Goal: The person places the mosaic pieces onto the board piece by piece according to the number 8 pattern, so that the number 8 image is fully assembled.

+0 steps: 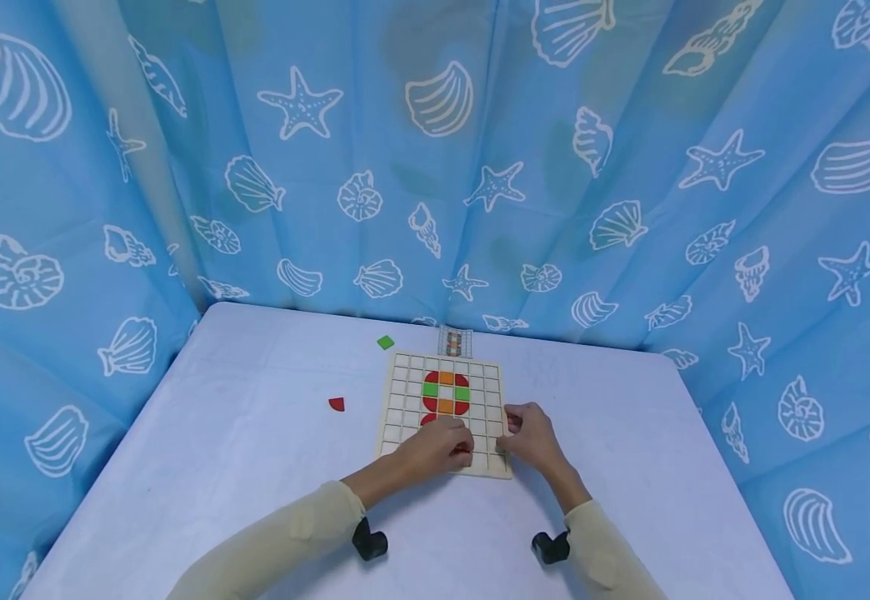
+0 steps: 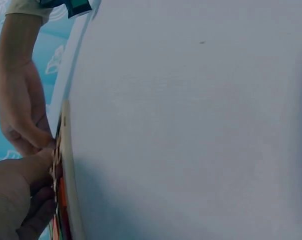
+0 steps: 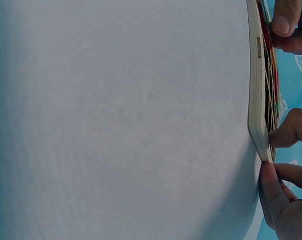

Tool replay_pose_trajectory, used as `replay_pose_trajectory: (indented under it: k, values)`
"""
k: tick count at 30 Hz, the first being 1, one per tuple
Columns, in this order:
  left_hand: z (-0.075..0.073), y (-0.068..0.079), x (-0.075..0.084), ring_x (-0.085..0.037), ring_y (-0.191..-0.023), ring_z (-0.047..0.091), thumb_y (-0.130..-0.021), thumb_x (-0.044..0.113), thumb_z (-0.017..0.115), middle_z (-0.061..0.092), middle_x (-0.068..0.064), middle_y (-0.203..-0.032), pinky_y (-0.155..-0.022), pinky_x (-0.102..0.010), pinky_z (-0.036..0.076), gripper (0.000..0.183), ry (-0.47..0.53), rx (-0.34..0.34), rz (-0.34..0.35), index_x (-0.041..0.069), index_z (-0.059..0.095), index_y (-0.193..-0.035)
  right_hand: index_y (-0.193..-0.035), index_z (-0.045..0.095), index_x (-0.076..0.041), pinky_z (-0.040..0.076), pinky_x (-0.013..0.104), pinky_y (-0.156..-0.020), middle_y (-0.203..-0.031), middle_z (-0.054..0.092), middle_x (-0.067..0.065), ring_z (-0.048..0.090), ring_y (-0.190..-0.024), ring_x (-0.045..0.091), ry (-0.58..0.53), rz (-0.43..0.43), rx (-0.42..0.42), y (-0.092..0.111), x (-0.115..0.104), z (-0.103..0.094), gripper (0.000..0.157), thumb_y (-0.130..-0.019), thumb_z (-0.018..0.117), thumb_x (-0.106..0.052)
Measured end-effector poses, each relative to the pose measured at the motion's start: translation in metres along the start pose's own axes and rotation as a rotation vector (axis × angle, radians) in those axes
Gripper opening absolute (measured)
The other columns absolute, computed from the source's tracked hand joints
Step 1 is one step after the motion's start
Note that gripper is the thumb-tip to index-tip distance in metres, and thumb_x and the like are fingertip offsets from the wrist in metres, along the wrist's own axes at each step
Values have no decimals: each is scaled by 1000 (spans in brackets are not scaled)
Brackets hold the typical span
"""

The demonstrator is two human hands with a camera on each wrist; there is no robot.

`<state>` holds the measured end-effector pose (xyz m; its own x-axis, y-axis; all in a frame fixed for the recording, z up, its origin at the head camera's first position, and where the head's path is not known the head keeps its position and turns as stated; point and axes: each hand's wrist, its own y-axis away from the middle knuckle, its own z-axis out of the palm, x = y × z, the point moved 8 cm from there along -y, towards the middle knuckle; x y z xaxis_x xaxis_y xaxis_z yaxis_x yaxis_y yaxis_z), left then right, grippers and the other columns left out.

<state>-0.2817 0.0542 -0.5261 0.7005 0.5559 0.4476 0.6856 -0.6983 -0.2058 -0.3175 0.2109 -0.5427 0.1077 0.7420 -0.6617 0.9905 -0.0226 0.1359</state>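
A pale wooden grid board [image 1: 408,387] lies on the table, with red, orange and green pieces set in its squares as a ring. Over the board's lower middle, my left hand [image 1: 438,450] bends its fingers down at a red piece [image 1: 463,448], mostly hidden beneath the fingertips. My right hand [image 1: 536,437] grips the board's right edge near the lower corner. In the right wrist view, its thumb and fingers [image 3: 286,200] meet at that edge. The left wrist view shows both hands close together at the board, which is seen edge-on.
A loose red quarter-round piece [image 1: 337,404] lies left of the board. A green square piece [image 1: 385,342] sits beyond its upper left corner. Behind the board is a small pattern card [image 1: 455,342]. A blue shell-print curtain [image 1: 435,167] hangs around the white table [image 1: 255,433].
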Motion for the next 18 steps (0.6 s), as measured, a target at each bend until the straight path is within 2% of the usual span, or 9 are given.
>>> replay_pose_trajectory:
  k: [5,9,13,16,18]
  values:
    - [-4,1,-2,-5,-88,52,-84,30,77,60,11,-92,-83,-15,47,20,3,20,-15,18,72,-99,-132,55,7,52,33,-82,-110,54,13,53,-94,22,1,-13,8,0,0,0,66,-72,79,-5]
    - [-10,-1,-12,-7,-95,54,-85,30,76,63,9,-98,-88,-18,48,23,-16,8,-70,17,72,-104,-132,55,6,51,32,-82,-109,54,12,53,-95,22,-8,-6,10,-1,3,1,66,-72,80,-4]
    - [-24,-6,-40,-8,-90,53,-88,29,74,61,9,-94,-81,-18,49,20,16,22,-165,17,71,-104,-132,54,6,51,31,-82,-109,53,11,53,-95,21,-18,-7,14,0,4,2,67,-71,80,-3]
    - [-42,-10,-68,-9,-86,52,-90,26,72,59,7,-91,-78,-20,49,16,53,48,-251,15,71,-101,-132,54,6,51,31,-82,-109,54,11,53,-95,21,-17,-8,18,1,3,1,67,-71,80,-3]
    - [-54,-13,-87,-10,-86,54,-91,22,70,61,5,-93,-80,-23,50,14,57,61,-315,13,72,-101,-132,54,6,51,31,-82,-110,54,11,53,-95,21,-15,-8,18,1,3,1,67,-71,80,-3]
